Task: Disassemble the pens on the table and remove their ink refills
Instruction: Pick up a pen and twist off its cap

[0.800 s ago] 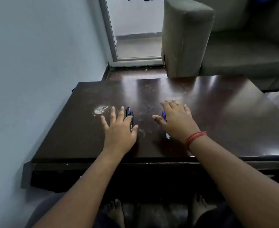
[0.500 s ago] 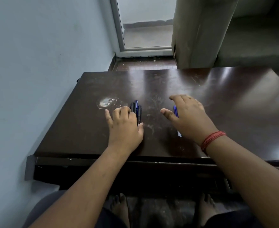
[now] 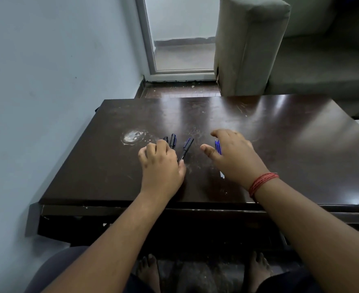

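Note:
Three black pens with blue clips lie on the dark table (image 3: 280, 132). Two of them (image 3: 172, 141) lie side by side under my left hand's knuckles. The third pen (image 3: 186, 148) lies slanted, and its near tip ends between the thumb and forefinger of my left hand (image 3: 161, 166), whose curled fingers seem to pinch it. My right hand (image 3: 235, 157) hovers flat and relaxed over a few thin blue ink refills (image 3: 217, 146). Their pale tips (image 3: 222, 175) show below the palm.
A light wall runs along the table's left side. A grey armchair (image 3: 250, 45) stands behind the far edge, beside a white door frame (image 3: 149, 39). A whitish stain (image 3: 133, 136) marks the tabletop left of the pens. My bare feet show under the table.
My left hand's fingers have curled in further, and one pen has swung out to the right of the other two. My right hand has lifted slightly, showing more of the refills.

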`<state>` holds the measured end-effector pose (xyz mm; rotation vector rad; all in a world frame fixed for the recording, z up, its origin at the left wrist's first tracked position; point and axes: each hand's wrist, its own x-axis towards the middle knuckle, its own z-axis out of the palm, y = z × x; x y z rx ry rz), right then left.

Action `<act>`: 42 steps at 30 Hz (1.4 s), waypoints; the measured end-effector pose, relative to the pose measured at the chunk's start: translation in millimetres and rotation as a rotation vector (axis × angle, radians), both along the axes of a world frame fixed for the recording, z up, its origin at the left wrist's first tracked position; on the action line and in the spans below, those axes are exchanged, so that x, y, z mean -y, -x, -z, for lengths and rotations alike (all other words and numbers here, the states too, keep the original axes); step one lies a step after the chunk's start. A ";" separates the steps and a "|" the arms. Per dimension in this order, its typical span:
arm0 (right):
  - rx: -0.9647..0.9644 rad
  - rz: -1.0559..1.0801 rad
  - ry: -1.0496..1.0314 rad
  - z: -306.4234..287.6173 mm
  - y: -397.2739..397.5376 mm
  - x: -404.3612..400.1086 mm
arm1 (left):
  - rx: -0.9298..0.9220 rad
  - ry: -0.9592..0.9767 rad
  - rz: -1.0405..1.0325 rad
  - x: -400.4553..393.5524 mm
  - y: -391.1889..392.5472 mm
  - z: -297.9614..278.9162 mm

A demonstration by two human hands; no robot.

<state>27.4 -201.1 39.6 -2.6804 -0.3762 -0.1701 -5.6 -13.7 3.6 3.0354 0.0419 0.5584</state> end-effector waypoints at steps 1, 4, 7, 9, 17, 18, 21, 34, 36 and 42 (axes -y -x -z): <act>-0.034 0.004 -0.072 -0.3 -1.1 0.4 | 0.036 0.025 0.024 1.5 0.8 -2.2; -0.180 0.067 -0.432 -4.3 -5.5 1.1 | 0.126 0.120 0.142 8.9 4.6 -8.9; -0.385 0.088 -0.862 -6.7 -7.4 0.9 | 0.132 0.165 0.282 16.0 10.7 -14.0; -0.425 0.039 -0.967 -5.8 -6.1 1.6 | 0.085 0.235 0.339 16.5 13.0 -17.7; -0.437 -0.157 -0.933 4.3 9.6 -21.4 | -0.027 0.185 0.351 15.7 15.5 -21.0; -0.444 -0.175 -0.958 4.4 10.9 -22.1 | -0.050 0.240 0.358 14.1 15.0 -21.2; -0.453 -0.200 -0.989 0.7 11.1 -19.7 | -0.071 0.389 0.345 10.2 14.1 -21.3; -0.424 -0.230 -0.992 -5.9 14.1 -16.3 | -0.120 0.501 0.310 6.5 7.1 -29.8; -0.433 -0.235 -0.997 -6.6 12.7 -14.8 | -0.149 0.533 0.330 5.1 5.4 -30.4; -0.429 -0.254 -0.981 -7.5 7.4 -11.5 | -0.231 0.621 0.329 0.4 -0.7 -31.5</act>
